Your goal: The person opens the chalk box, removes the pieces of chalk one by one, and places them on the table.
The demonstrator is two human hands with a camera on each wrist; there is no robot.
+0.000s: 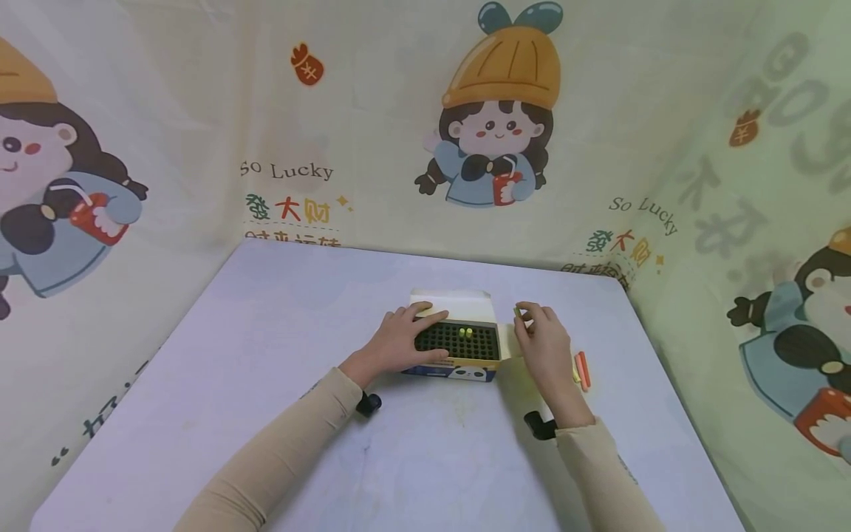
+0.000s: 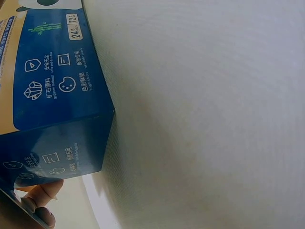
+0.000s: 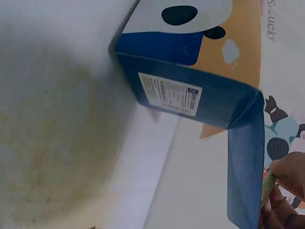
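A chalk box (image 1: 459,373) with a panda print lies on the table, lid raised at the back, showing a dark holder (image 1: 439,340) full of small holes. Two yellow-green chalk sticks (image 1: 469,333) stand in it. My left hand (image 1: 397,341) rests across the box's left part with fingers spread, the thumb along the front edge. Right of the box, my right hand (image 1: 547,347) pinches a yellow-green chalk stick (image 3: 268,187) between thumb and fingers, near the box's folded-out side flap (image 3: 245,167).
Orange chalk sticks (image 1: 583,371) and a yellow one (image 1: 575,369) lie on the white table (image 1: 299,310) to the right of my right hand. A printed cloth (image 1: 379,133) hangs behind the table and along its sides.
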